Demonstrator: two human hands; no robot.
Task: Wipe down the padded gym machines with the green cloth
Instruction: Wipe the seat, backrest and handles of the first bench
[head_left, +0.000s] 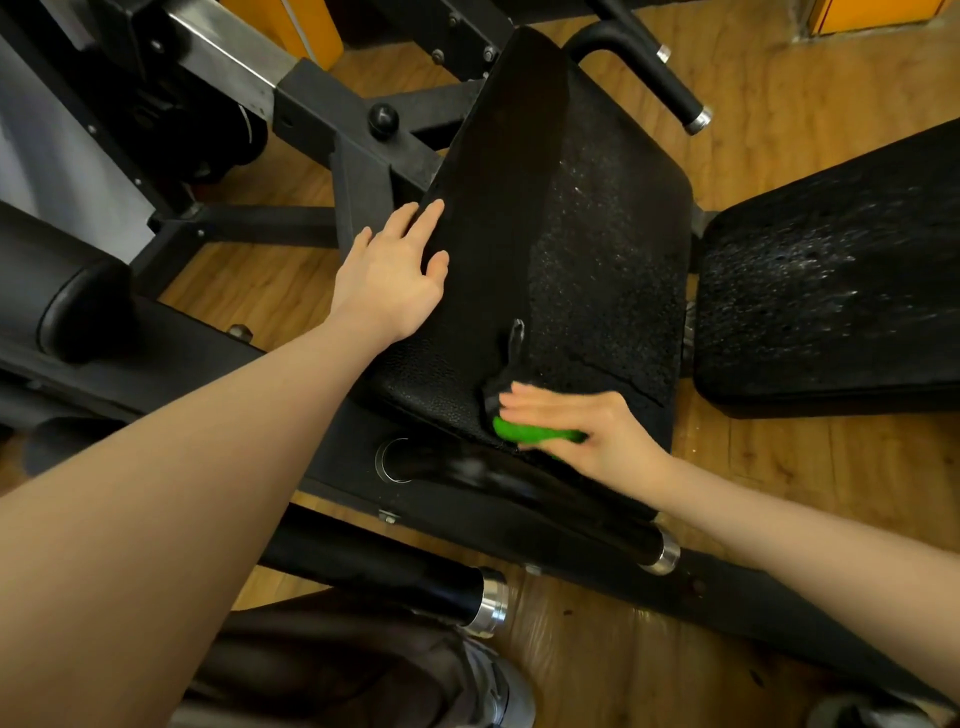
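The right hand (582, 431) presses a green cloth (537, 432) against the near edge of a black padded seat (587, 249), its fingers laid fairly straight and close together over the top of the cloth while the thumb tucks beneath; motion blur softens the fingertips, so how tightly the cloth is gripped is hard to judge. Only a narrow green strip shows below the fingers. Just above the hand a torn flap (511, 353) of the black covering stands up from the pad. The left hand (395, 275) rests flat on the seat's left edge, fingers extended and slightly spread, holding nothing. The seat's right half looks speckled and worn, as does a second black pad (831, 280) just beside it to the right. Below the seat run black handle bars with chrome end caps (662, 553). A dark steel frame (358, 171) extends behind to the left, all standing on a wooden floor (769, 119).
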